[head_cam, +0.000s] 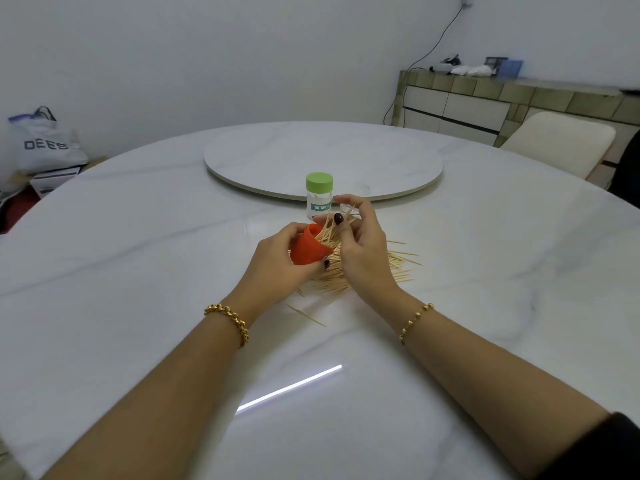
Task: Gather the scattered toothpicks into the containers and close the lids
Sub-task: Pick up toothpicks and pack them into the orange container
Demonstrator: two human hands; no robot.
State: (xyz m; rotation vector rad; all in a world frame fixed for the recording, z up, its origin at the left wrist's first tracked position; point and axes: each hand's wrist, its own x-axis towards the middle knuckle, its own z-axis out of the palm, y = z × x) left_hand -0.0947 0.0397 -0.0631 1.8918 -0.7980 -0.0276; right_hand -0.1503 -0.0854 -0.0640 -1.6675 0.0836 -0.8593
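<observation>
My left hand (277,261) grips a red cup-shaped piece (307,247), tilted with its open mouth toward the right. My right hand (360,247) pinches a bundle of toothpicks (330,232) whose ends sit in that red mouth. Under and to the right of both hands lies a loose pile of toothpicks (394,265) on the white marble table (138,271), with a few strays (308,315) nearer me. Behind my hands stands a clear toothpick container (319,197) with its green lid on. Something clear sits just behind my right fingers, mostly hidden.
A round marble turntable (322,157) lies at the table's centre behind the container. A cream chair (561,140) stands at the far right, with a tiled sideboard (485,102) behind it. A white bag (45,143) rests on boxes at the left.
</observation>
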